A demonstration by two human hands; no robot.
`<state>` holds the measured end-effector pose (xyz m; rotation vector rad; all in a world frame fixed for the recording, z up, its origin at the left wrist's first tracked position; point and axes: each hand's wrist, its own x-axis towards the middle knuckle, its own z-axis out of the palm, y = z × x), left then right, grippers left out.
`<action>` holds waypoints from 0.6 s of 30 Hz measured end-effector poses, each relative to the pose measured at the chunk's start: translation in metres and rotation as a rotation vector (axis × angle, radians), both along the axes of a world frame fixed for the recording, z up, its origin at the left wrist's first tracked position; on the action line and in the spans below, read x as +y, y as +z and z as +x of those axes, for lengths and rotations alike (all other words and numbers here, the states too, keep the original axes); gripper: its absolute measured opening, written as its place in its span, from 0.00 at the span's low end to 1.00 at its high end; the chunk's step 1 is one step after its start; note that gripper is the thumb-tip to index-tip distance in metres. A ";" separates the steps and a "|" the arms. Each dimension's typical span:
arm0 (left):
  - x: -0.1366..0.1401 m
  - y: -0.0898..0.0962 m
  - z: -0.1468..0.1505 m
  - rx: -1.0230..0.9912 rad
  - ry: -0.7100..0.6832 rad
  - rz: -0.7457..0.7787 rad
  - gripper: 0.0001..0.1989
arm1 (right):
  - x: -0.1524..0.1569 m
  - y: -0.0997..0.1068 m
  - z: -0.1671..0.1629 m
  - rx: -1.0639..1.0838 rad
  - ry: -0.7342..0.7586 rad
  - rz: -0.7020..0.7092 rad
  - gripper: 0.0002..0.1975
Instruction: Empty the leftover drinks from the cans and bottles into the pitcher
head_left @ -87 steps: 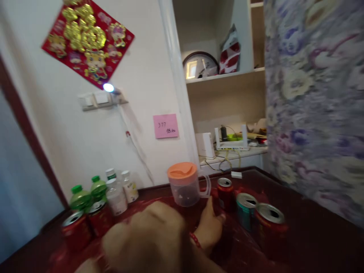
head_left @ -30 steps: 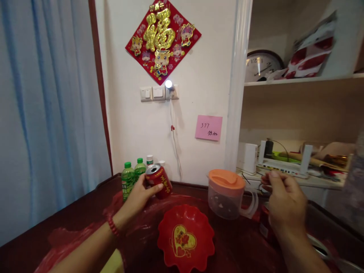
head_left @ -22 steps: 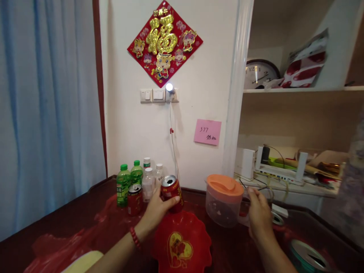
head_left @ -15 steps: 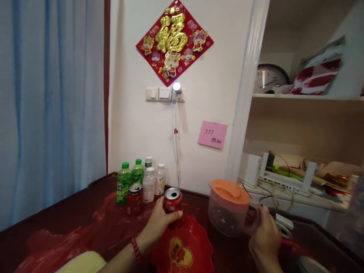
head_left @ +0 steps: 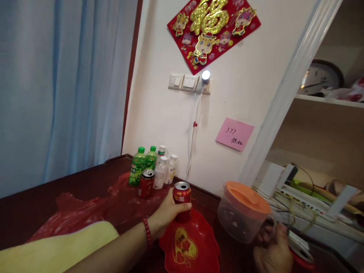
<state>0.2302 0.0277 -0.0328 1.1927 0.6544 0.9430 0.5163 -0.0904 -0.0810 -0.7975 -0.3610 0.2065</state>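
Note:
My left hand (head_left: 167, 210), with a red bead bracelet at the wrist, is closed around an opened red drink can (head_left: 182, 193) at the back rim of a red scalloped tray (head_left: 206, 242) that bears a gold heart. To the right, a clear plastic pitcher (head_left: 239, 222) has an orange lid (head_left: 248, 199). Fingers of my right hand (head_left: 273, 248) curl through its handle, with the thumb on the near side. A second red can (head_left: 146, 184) stands left of my left hand, before green-capped bottles (head_left: 138, 167) and white-capped clear bottles (head_left: 160, 172).
A crumpled red plastic bag (head_left: 82, 214) spreads over the dark table (head_left: 28, 197) at left, with a yellow cloth-like piece (head_left: 62, 246) in front. Another opened can (head_left: 301, 252) is beside my right hand. A white router (head_left: 307, 193) with cables sits on the shelf at right.
The view has tilted and swung left, so things appear shifted. My left hand still grips the can by the tray. My right hand stays at the pitcher's handle, fingers now visible through it.

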 end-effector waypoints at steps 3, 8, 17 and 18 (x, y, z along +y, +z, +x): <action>-0.001 0.000 -0.002 0.014 -0.019 -0.060 0.29 | 0.001 0.008 -0.008 0.041 0.008 0.047 0.21; -0.003 -0.001 -0.003 0.034 -0.060 -0.084 0.30 | 0.000 0.021 -0.013 0.071 -0.015 0.057 0.19; -0.012 -0.002 0.000 0.074 -0.142 -0.079 0.31 | -0.017 0.070 -0.026 0.137 -0.065 0.007 0.33; -0.012 -0.001 0.001 0.080 -0.147 -0.077 0.32 | -0.020 0.076 -0.027 0.135 -0.069 0.002 0.33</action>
